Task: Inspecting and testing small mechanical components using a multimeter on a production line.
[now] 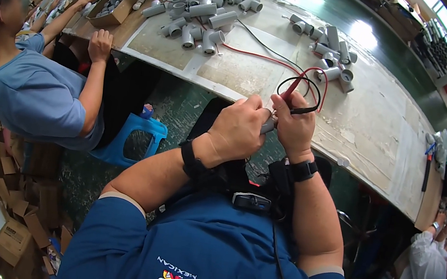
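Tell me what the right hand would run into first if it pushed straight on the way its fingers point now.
The right hand points left at the left hand, with a small grey part between them. It would likely press that part into the left hand's fingers at once; depth is hard to judge.

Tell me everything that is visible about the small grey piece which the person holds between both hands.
The small grey piece looks like a short plastic tube, pale grey and matt. Only one end shows; the rest is hidden by the left hand and the right hand, which both grip it just in front of the table edge. The right hand also holds a red probe above it.
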The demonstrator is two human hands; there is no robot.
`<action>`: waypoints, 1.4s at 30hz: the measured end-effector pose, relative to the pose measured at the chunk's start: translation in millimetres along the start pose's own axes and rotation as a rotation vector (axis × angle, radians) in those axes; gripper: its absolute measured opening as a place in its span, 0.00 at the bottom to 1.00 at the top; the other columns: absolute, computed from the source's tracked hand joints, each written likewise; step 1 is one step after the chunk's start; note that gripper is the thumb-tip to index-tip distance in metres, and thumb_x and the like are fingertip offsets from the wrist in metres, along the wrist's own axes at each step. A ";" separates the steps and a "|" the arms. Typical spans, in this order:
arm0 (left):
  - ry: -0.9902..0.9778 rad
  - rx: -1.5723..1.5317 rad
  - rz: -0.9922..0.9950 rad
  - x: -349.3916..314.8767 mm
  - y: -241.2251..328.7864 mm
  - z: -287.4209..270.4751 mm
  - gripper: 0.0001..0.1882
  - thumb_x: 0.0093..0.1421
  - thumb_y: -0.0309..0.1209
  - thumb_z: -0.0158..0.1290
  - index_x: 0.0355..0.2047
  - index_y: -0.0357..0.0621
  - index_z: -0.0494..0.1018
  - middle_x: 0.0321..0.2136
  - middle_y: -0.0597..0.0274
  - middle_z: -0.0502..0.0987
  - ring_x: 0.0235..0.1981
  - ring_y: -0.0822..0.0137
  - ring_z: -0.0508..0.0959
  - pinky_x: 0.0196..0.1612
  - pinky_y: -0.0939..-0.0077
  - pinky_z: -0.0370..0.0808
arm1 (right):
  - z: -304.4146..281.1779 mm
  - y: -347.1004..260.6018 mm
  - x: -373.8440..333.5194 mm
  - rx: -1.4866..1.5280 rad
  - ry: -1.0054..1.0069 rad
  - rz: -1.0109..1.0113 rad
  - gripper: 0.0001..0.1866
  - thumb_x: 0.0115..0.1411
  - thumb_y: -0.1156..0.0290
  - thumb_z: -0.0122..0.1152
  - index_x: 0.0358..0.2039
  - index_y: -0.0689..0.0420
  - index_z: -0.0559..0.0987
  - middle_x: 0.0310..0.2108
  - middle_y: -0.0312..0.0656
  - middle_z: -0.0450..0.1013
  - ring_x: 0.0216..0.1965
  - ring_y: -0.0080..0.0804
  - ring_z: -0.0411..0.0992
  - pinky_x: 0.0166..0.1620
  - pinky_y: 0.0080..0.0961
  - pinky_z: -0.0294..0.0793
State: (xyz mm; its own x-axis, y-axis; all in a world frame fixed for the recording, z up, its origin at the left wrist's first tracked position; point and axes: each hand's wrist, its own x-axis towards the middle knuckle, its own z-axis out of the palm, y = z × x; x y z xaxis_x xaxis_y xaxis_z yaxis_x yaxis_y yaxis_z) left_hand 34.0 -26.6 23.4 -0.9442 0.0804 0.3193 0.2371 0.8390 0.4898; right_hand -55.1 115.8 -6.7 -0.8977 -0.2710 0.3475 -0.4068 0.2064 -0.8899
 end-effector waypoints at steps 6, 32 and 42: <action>0.061 -0.019 0.016 -1.8 -6.2 -5.9 0.14 0.53 0.30 0.60 0.41 0.41 0.79 0.39 0.51 0.76 0.39 0.47 0.79 0.45 0.58 0.78 | -5.6 -1.9 -3.2 0.087 -0.036 0.059 0.09 0.65 0.68 0.68 0.30 0.59 0.79 0.22 0.35 0.77 0.22 0.19 0.72 0.25 0.19 0.68; 0.070 0.008 0.586 219.5 5.6 52.7 0.26 0.54 0.32 0.68 0.53 0.39 0.76 0.47 0.46 0.78 0.50 0.44 0.77 0.56 0.57 0.74 | -111.0 55.8 -23.4 0.211 0.205 0.119 0.04 0.64 0.74 0.68 0.34 0.60 0.81 0.31 0.37 0.80 0.34 0.22 0.75 0.40 0.24 0.77; -0.063 0.051 0.386 266.8 9.9 127.4 0.21 0.59 0.33 0.63 0.52 0.42 0.77 0.40 0.50 0.78 0.44 0.50 0.79 0.51 0.60 0.75 | -119.5 37.0 -31.1 0.050 0.248 -0.040 0.08 0.57 0.73 0.71 0.33 0.60 0.79 0.25 0.49 0.74 0.26 0.39 0.72 0.34 0.33 0.73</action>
State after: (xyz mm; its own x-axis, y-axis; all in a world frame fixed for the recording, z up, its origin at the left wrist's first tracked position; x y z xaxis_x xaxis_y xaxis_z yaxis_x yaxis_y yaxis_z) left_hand -244.7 71.8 10.1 -0.8007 0.4265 0.4207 0.5669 0.7664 0.3020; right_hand -62.5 244.2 -15.2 -0.8977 -0.0377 0.4390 -0.4393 0.1518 -0.8854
